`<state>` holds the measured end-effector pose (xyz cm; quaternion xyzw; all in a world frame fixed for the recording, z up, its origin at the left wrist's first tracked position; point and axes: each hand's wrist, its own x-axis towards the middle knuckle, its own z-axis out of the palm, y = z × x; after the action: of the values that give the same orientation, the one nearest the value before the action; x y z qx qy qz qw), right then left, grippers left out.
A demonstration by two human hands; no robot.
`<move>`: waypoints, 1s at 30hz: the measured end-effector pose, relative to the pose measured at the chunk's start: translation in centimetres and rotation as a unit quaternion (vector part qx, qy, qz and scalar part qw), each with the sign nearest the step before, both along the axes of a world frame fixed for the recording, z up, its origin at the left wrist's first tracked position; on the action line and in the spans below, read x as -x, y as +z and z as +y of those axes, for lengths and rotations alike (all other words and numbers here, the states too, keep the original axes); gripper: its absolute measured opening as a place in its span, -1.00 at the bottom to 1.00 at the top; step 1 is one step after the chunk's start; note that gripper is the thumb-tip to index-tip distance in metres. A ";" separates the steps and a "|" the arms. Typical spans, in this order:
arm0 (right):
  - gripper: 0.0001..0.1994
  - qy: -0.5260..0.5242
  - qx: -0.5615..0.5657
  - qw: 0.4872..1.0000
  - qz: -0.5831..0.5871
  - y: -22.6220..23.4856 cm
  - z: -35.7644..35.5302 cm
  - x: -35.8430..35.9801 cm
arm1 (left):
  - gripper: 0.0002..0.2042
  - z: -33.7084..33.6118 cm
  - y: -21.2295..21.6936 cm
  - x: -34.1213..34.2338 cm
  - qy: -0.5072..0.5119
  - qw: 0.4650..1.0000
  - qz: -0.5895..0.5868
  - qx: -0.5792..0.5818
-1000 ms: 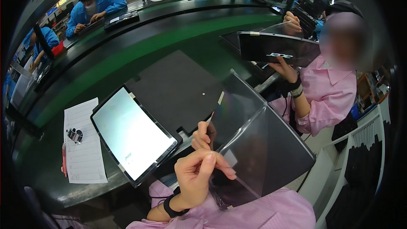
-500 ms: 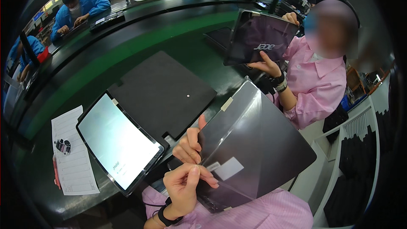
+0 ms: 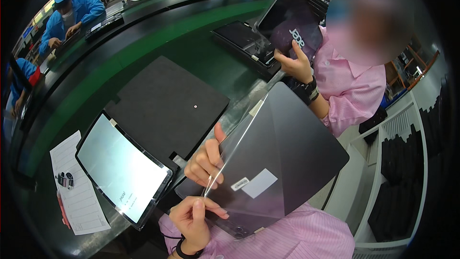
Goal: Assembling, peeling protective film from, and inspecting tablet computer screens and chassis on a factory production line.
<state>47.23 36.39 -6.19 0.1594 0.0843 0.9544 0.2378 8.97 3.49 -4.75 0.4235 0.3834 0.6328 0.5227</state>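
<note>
A dark grey tablet (image 3: pixel 306 148) is tilted back-up in front of me, with a white label (image 3: pixel 259 183) and a small barcode sticker on its back. Clear plastic film (image 3: pixel 222 149) covers that back and stands out past its left edge. My right hand (image 3: pixel 205 159) is closed around the left edge, one finger upright, its arm hidden behind the tablet. Below it, my left hand (image 3: pixel 192 218), with a black band at the wrist, pinches the film's edge between thumb and fingers near the lower left corner.
A lit tablet (image 3: pixel 125 165) leans at left beside a paper form (image 3: pixel 79 187) with a red pen (image 3: pixel 63 210). Beyond lies a black mat (image 3: pixel 165 100). At right, a co-worker in pink holds another tablet (image 3: pixel 299 17), close to a white rack (image 3: pixel 421 172) of black pieces.
The view has shifted slightly. My hands stay on the tablet and film, fingers moved a little. The co-worker's tablet has turned more edge-on, showing dark devices on the bench below it.
</note>
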 end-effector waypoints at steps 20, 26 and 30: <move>-0.59 -0.142 -0.121 0.981 0.054 0.4 -10.9 -3.4 | -0.65 -0.2 1.1 -0.6 0.146 0.988 -0.018 0.054; -0.59 -0.164 -0.159 0.971 0.073 0.7 -13.0 -0.4 | -0.65 0.1 1.9 -0.6 0.207 0.974 -0.003 0.087; -0.58 -0.169 -0.181 0.965 0.088 0.4 -14.1 2.9 | -0.65 0.6 1.2 0.3 0.163 0.985 -0.024 0.057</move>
<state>44.29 22.28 -5.76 0.2951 -0.0975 0.8818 0.3547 8.69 4.05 -3.58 0.3091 0.4700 0.6968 0.4450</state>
